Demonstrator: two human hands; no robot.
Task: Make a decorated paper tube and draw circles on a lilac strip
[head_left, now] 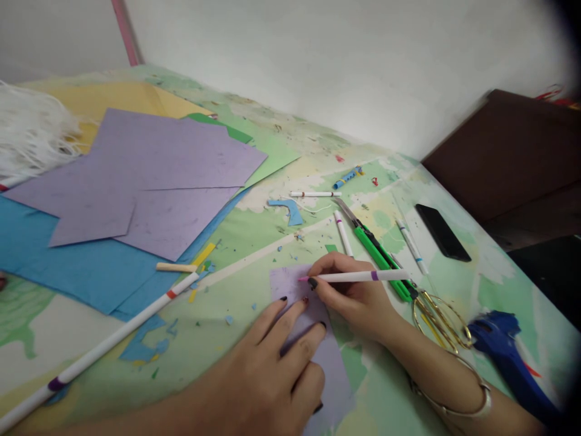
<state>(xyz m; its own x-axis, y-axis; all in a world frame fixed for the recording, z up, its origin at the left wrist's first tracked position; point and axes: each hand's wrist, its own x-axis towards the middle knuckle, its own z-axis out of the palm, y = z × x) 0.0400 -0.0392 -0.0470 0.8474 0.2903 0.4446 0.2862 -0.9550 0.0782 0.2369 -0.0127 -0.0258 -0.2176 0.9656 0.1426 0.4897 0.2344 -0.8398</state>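
Observation:
My right hand (356, 297) is closed round a white felt-tip pen (345, 277) with a purple band. Its pink tip points left, at or just over the top of a small purple sheet of paper (336, 375); contact is hard to make out. My left hand (276, 363) lies on the same sheet with its fingers spread, just left of and below the pen tip. Part of the sheet is hidden under both hands. Beyond my right hand lie a green utility knife (374, 248) and a capped pen (344, 233).
Large purple sheets (158, 151) overlap blue paper (91, 278) at the left, near white string (36, 133). On the right are gold-handled scissors (440, 318), a blue glue gun (503, 351) and a black phone (442, 232). A long white stick (118, 336) lies front left, among paper scraps.

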